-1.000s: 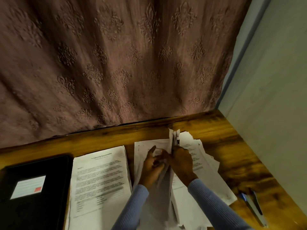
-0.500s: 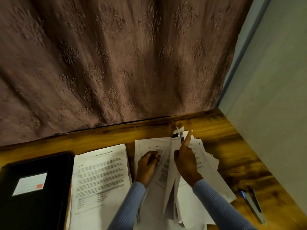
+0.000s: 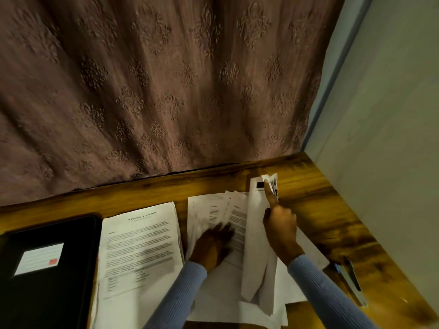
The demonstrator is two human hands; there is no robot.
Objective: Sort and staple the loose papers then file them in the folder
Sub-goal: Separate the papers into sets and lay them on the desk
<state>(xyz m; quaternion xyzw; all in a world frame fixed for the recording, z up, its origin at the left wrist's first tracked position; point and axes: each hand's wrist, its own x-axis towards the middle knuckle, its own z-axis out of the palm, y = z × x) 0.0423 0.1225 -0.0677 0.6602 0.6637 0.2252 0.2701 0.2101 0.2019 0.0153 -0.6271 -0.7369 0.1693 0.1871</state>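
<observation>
Left hand (image 3: 213,245) has dropped flat, fingers spread, onto the papers (image 3: 202,210) at mid-desk while right hand (image 3: 280,226) pinches lifted sheets (image 3: 255,233): sorting continues.

Wooden desk (image 3: 316,210), curtain (image 3: 154,79) behind. Black folder (image 3: 47,269) at left edge; stapled document (image 3: 140,248) beside it. Left hand (image 3: 213,243) flat on loose papers (image 3: 213,293); right hand (image 3: 280,226) lifts upright sheets (image 3: 256,233). Stapler (image 3: 349,279) near right edge.
</observation>
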